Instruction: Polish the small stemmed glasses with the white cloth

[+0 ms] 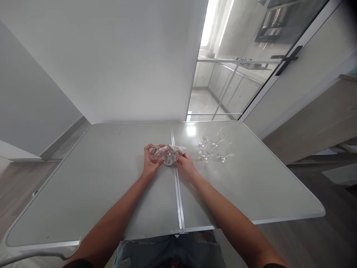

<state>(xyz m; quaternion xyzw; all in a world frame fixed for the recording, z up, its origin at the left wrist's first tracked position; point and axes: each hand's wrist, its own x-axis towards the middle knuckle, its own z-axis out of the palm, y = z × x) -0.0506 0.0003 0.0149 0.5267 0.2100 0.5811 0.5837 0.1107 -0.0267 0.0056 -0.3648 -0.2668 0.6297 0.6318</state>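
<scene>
Near the middle of the table, my left hand point(151, 160) is wrapped round the bowl of a clear stemmed glass point(154, 153), which lies on its side. My right hand point(185, 163) grips a pale grey cloth point(170, 158) that is bunched about the foot end of that glass. The cloth hides the foot and part of the stem. Several more clear stemmed glasses point(205, 158) stand in a group on the table to the right of my right hand, apart from it.
The light grey folding table point(111, 178) has a metal seam point(178, 201) down its middle and a metal rim. A white wall point(125, 67) rises at its far edge. Behind right is a glass door point(220, 85) with a black handle point(288, 60).
</scene>
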